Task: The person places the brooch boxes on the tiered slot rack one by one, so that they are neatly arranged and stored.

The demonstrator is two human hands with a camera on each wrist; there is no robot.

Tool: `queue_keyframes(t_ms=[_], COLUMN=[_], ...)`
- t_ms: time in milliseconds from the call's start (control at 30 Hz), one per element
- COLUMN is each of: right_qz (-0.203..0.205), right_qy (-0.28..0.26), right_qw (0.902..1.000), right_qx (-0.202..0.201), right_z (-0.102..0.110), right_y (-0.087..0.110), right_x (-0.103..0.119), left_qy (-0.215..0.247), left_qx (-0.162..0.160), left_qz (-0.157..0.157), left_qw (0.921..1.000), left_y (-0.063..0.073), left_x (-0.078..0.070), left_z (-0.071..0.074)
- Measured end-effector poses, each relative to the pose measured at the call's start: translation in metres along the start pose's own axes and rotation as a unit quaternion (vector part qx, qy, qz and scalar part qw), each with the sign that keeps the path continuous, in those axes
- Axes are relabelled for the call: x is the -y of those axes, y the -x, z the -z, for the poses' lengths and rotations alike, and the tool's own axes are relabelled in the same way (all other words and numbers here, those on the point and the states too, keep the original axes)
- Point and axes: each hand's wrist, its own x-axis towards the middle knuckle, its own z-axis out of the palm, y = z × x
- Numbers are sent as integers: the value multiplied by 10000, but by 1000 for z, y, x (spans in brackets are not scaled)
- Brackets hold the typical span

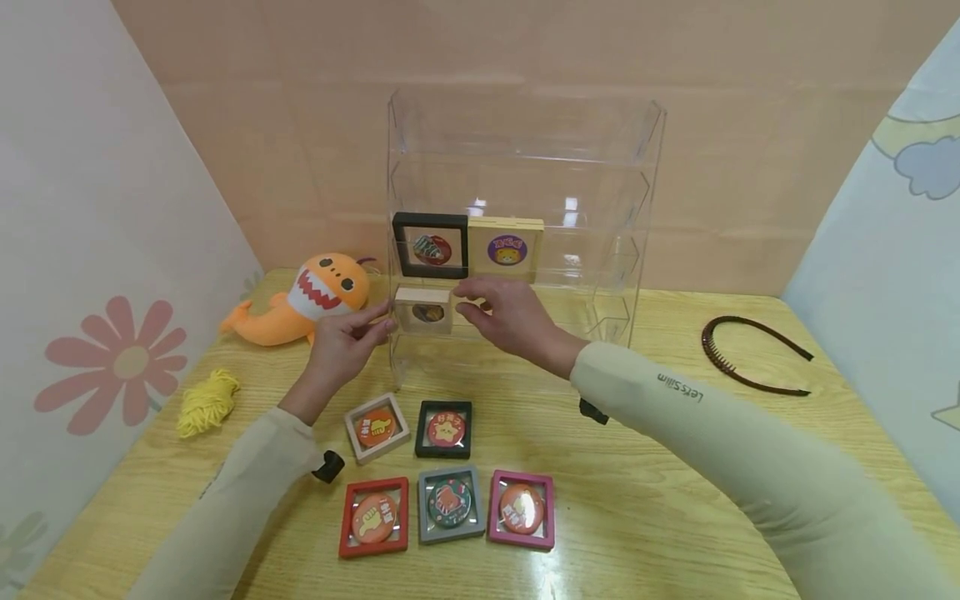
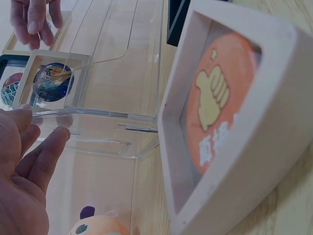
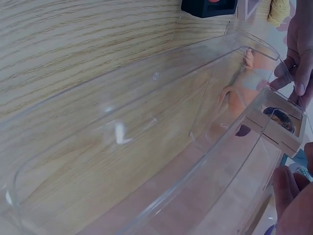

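A beige display frame (image 1: pixel 423 312) holding a dark round badge sits upright in a lower tier of the clear acrylic rack (image 1: pixel 525 158), at its left end. My left hand (image 1: pixel 341 346) is at the rack's left side, fingers (image 2: pixel 46 156) fairly straight and fingertips at the clear side panel. At the frame's right edge is my right hand (image 1: pixel 513 317), thumb and index finger apart; whether the fingertips touch the frame is hard to tell. One tier up, a black frame (image 1: pixel 401 246) and a cream frame (image 1: pixel 536 250) stand side by side.
On the wooden table before the rack lie a beige frame (image 1: pixel 360 454), a black frame (image 1: pixel 444 453), a red frame (image 1: pixel 348 517), a grey frame (image 1: pixel 452 537) and a magenta frame (image 1: pixel 550 508). An orange shark plush (image 1: pixel 281 321) and yellow yarn (image 1: pixel 208 404) lie left, a headband (image 1: pixel 716 354) right.
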Motion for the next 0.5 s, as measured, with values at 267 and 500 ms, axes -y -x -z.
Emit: queue_keyframes(t_ms=[267, 500], right_qz=[304, 788], right_qy=[-106, -338], right_qw=[9995, 9962], right_qx=[19, 148], right_z=[7, 6], right_y=[25, 58], right_x=[8, 25], left_qy=[88, 35], left_qx=[-26, -90], left_qz=[4, -70], left_qw=[10000, 9999], left_y=[0, 0], left_x=[29, 30], left_z=[-1, 1])
